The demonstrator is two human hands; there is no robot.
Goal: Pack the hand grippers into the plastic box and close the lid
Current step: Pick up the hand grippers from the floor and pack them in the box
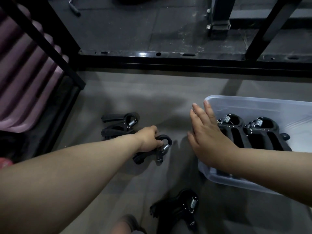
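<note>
Hands differ: the left hand [148, 139], near centre, curls its fingers round a black hand gripper [164, 146] lying on the floor [152, 98]. The right hand [207, 137] is spread flat with straight fingers, holding nothing, over the left rim of the plastic box [253, 103] at 3 o'clock. Packed grippers [236, 129] stand inside the box. Loose grippers [118, 124] lie at 9 o'clock, and a single gripper [182, 206] at 6 o'clock.
</note>
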